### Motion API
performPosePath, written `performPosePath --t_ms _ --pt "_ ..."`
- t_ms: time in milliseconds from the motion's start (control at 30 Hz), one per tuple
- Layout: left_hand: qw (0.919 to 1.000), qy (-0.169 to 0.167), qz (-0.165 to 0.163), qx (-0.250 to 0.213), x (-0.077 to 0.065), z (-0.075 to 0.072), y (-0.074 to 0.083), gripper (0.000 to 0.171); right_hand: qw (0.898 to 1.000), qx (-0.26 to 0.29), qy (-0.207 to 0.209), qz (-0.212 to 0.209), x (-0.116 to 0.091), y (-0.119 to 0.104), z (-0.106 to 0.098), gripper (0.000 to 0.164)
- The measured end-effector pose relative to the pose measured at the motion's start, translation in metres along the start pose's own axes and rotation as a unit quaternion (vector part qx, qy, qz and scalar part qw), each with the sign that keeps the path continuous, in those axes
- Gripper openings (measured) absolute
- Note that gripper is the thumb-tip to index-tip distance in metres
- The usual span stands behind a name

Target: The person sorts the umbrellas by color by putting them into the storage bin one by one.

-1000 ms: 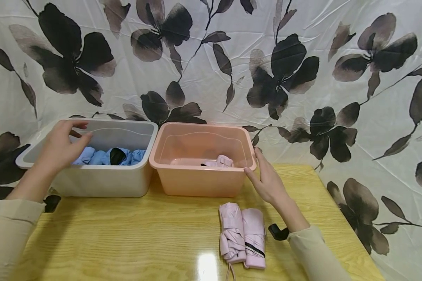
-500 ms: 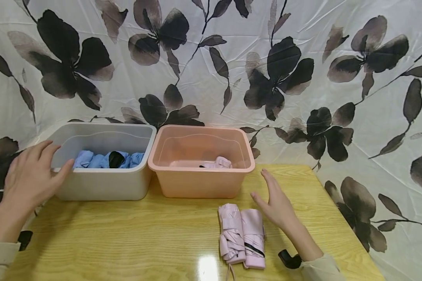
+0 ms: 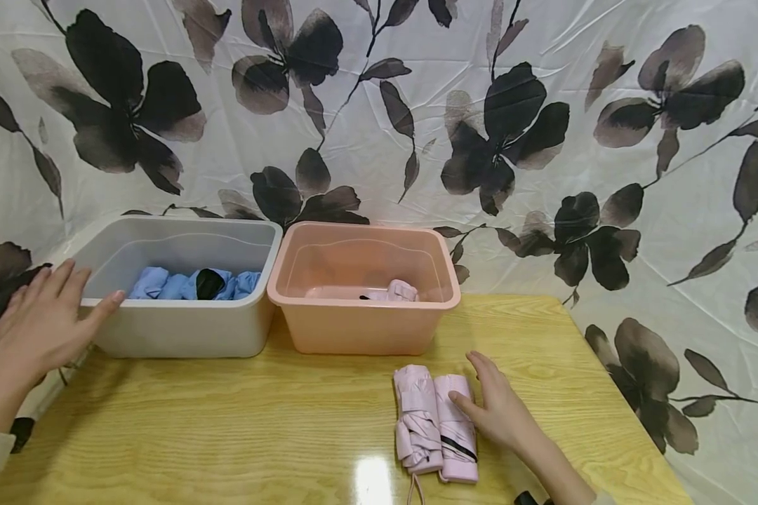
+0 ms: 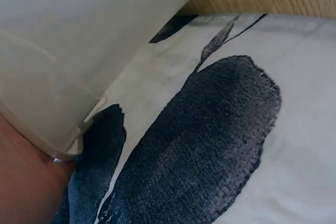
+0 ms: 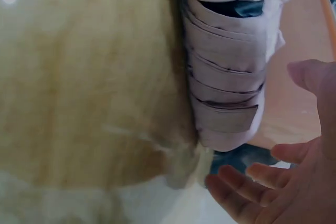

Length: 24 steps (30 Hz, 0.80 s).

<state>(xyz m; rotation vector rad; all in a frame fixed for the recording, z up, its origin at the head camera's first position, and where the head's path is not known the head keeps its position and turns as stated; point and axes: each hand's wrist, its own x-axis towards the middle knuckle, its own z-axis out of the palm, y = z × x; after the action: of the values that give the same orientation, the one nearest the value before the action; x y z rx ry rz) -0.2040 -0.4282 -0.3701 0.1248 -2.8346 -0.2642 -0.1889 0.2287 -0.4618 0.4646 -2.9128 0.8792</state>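
Observation:
Two folded pink umbrellas lie side by side on the table: the left umbrella [image 3: 415, 407] and the right umbrella [image 3: 457, 466], which has a dark band across it. My right hand [image 3: 502, 414] is just right of them, its thumb reaching over the right umbrella. In the right wrist view its fingers are spread and hold nothing, with an umbrella [image 5: 226, 61] beside them. My left hand [image 3: 34, 330] is at the front left corner of the light grey bin [image 3: 183, 330], fingers straight. Several rolled blue umbrellas [image 3: 175, 287] lie inside that bin.
A peach bin [image 3: 356, 330] stands right of the grey one, with a pink folded umbrella [image 3: 401, 290] inside. Behind both hangs a floral cloth [image 3: 379, 140]. The wooden table [image 3: 240, 421] ends in a slanting edge at the right.
My right hand has left the peach bin's right rim and come down beside the pink umbrellas. My left hand has moved from above the grey bin out to its left corner.

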Motion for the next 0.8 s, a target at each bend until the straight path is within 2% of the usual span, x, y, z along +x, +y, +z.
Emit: performPosePath --t_ms 333,567,800 --pt "0.9999 -0.009 0.010 0.008 0.003 -0.002 0.001 0.092 0.998 -0.008 -0.057 0.022 -0.005 0.001 0.008 0.085" --pt "0.9996 -0.008 0.022 0.018 0.008 0.000 0.001 0.091 0.998 -0.004 -0.058 0.023 -0.004 -0.003 0.013 0.086" --pt "0.9994 -0.016 0.017 0.028 0.003 0.000 -0.002 0.093 0.998 0.010 -0.060 0.018 0.000 -0.001 0.018 0.084"
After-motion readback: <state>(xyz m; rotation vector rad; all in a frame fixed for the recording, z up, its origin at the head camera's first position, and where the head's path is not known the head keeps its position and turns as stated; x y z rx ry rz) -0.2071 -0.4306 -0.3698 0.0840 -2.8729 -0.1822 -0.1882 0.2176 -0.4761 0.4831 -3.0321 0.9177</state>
